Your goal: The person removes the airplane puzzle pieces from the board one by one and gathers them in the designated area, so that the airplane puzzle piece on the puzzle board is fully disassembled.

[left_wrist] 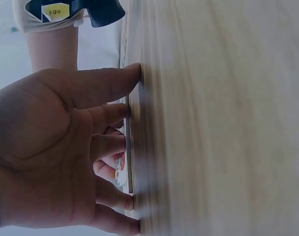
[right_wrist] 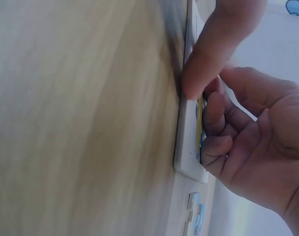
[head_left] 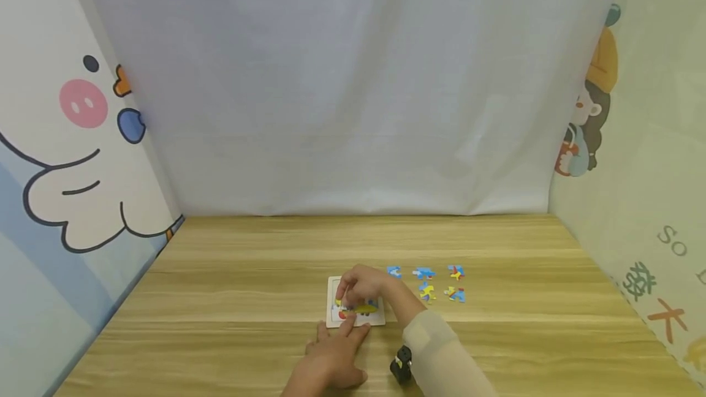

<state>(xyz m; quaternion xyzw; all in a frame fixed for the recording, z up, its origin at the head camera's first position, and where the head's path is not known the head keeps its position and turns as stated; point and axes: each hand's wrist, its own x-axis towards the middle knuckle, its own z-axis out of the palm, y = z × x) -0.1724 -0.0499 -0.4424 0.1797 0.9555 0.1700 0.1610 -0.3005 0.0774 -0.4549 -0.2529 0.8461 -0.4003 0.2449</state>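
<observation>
A white-framed puzzle board [head_left: 329, 321] lies on the wooden table, with colourful pieces [head_left: 365, 309] inside it, yellow and red among them. My right hand [head_left: 363, 283] reaches over the board from the right, fingers bent down. Its fingertips pinch a small puzzle piece [head_left: 338, 303] with yellow on it at the board's left part; the piece is mostly hidden. In the right wrist view the other fingers [right_wrist: 216, 147] are curled in. My left hand [head_left: 336, 357] is spread at the board's near edge; some fingertips touch the frame, while its thumb [left_wrist: 110, 84] rests on the table.
Several loose blue, yellow and red puzzle pieces [head_left: 425, 272] lie right of the board in two rows. A small black device [head_left: 401, 364] sits by the right sleeve [head_left: 441, 348]. A white curtain [head_left: 353, 109] hangs behind the table [head_left: 231, 274], with printed panels at both sides.
</observation>
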